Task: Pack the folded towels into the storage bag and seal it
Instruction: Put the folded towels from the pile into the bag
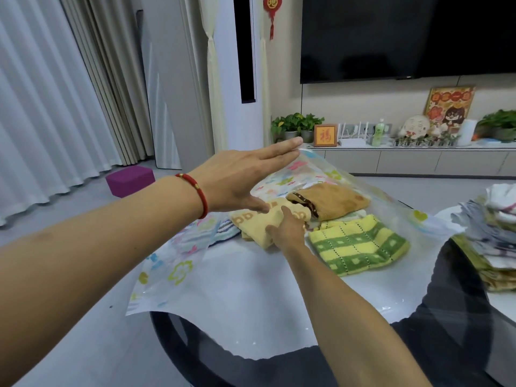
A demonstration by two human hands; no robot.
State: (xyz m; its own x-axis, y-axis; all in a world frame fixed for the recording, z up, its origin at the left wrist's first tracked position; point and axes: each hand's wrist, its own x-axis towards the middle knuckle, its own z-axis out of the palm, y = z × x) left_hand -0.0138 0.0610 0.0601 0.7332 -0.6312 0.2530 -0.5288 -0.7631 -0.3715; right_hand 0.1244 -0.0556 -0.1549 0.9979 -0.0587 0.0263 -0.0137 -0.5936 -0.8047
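A clear storage bag (178, 272) printed with coloured flowers lies open on the dark round table (460, 308). My left hand (243, 177), fingers stretched flat, lifts the bag's upper sheet by its far edge. My right hand (287, 230) reaches inside and grips a pale yellow folded towel (254, 222). Within the bag also lie a brown towel (332, 199), a green and yellow checked towel (360, 244) and a blue striped towel (223, 230) at the left.
A stack of more folded towels (497, 236) stands at the table's right edge. A purple block (129, 180) sits on the floor to the left. Behind are a low cabinet (405, 160) with plants and ornaments, and a wall television (407, 37).
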